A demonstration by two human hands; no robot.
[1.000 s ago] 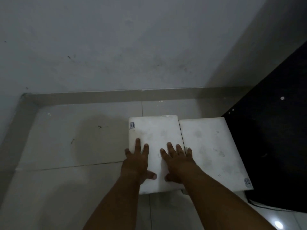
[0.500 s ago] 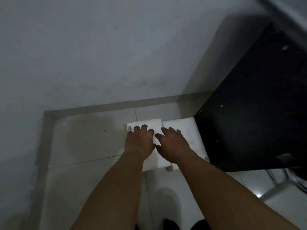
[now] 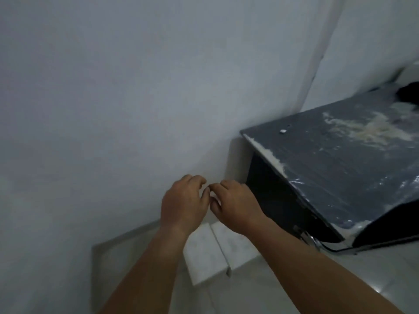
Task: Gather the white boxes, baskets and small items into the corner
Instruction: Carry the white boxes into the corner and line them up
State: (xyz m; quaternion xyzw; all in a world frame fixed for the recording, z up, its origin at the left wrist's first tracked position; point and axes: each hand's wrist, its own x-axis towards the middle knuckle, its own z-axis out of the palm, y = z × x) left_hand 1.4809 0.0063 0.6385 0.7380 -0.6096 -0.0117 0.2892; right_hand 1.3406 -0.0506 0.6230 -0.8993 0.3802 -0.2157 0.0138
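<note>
Nearest, two bare forearms [image 3: 145, 268] rising from the lower edge toward the middle of the view. At their ends, left hand [image 3: 183, 205] and right hand [image 3: 235, 207] side by side, backs toward the camera, fingertips almost meeting. Fingers [image 3: 199, 180] of both loosely curled, relaxed, gripping nothing. Cannot tell for sure whether either hand touches anything below, though both appear to hang in the air.

Just beyond and under the wrists, left white box [image 3: 204, 259] and right white box [image 3: 237, 245], flat on the pale tiled floor [image 3: 272, 286], long sides touching along a thin seam. Far ends hidden behind the hands. Both close to the foot of the wall, the right one just beside the dark side of the desk.

To the left, a grey skirting strip [image 3: 106, 252] along the floor's edge. To the right, a black desk [image 3: 340, 168] standing against the wall, its top streaked with whitish smears [image 3: 367, 132], with a small white speck [image 3: 283, 131] near the back corner. Under it, a thin dark cable [image 3: 331, 248] across the floor. At the far right of the desk top, a dark object [image 3: 410, 92], too blurred to identify.

Behind everything, a plain grey-white wall [image 3: 113, 98] filling most of the view.
</note>
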